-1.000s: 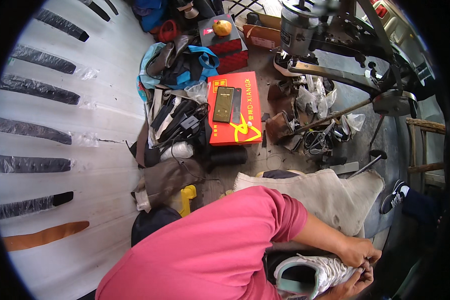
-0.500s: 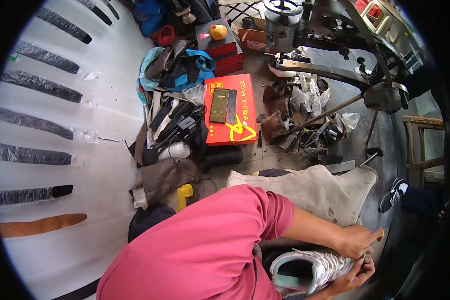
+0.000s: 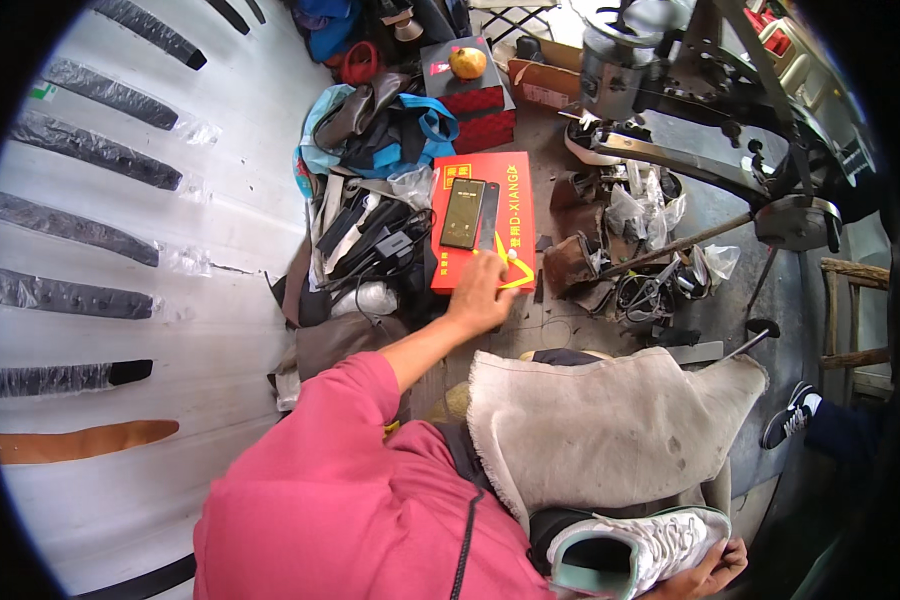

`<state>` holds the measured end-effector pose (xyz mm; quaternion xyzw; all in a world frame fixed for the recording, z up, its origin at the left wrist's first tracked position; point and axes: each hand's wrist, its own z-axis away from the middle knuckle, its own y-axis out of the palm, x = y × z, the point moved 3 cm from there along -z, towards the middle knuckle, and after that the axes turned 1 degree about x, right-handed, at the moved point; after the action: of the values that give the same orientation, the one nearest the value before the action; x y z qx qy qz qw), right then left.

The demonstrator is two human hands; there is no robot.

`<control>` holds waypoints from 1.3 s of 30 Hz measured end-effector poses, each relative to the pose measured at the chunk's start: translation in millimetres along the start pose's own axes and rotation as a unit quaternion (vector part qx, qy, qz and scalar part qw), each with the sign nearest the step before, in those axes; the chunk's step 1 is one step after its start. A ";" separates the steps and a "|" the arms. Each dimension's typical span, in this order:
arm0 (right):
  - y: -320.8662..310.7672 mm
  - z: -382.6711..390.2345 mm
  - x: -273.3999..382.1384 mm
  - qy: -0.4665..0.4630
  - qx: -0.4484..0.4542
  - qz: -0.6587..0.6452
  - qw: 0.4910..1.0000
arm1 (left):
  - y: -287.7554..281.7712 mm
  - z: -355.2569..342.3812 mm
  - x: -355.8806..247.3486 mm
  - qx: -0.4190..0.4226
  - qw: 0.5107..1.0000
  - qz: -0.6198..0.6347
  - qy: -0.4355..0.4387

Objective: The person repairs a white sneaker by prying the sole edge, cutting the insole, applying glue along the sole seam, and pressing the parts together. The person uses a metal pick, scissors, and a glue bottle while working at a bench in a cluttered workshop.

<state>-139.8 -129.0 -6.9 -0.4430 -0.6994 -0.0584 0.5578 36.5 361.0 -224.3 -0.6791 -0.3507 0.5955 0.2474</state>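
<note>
My left hand [image 3: 482, 296] reaches forward over the near part of a red box [image 3: 448, 272]. Its fingers are bent together at the near end of a thin, flat dark strip [image 3: 489, 215], and the fingertips are partly hidden. Beside the strip, on the same lid, lies a phone [image 3: 462, 214]. At the lower right my right hand [image 3: 712, 572] grips the toe end of a white lace-up sneaker [image 3: 675, 538] with a pale green lining. The sneaker rests at my lap, against a worn beige cloth [image 3: 600, 425].
A black metal machine [image 3: 760, 185] stands at the far right. Leather scraps and plastic bags [image 3: 630, 215] lie below it. Bags and cables [image 3: 375, 235] are heaped left of the red box. Another person's shoe [image 3: 792, 415] is at the right edge.
My left hand has left the sneaker's toe and moved far forward to the strip on the red box. My right hand stays at the shoe. The view has shifted slightly.
</note>
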 end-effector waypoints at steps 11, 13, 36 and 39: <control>3.8 -0.9 6.9 0.029 -0.005 0.044 0.999 | 11.1 -6.8 87.8 -0.012 0.995 -0.091 -0.029; 3.5 -0.6 8.7 0.029 -0.004 0.054 0.998 | 11.9 -8.8 90.3 -0.018 0.994 -0.101 -0.036; -14.4 -10.7 -26.7 0.052 0.041 0.129 0.990 | 10.0 5.6 81.2 0.019 0.998 -0.059 -0.014; -13.6 -11.7 -24.6 0.040 0.039 0.145 0.988 | 11.5 1.3 83.6 0.012 0.998 -0.063 -0.013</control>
<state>-140.9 -157.4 -17.4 -0.5150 -0.6068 0.0328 0.6046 41.0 418.0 -286.2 -0.6447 -0.3891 0.5916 0.2880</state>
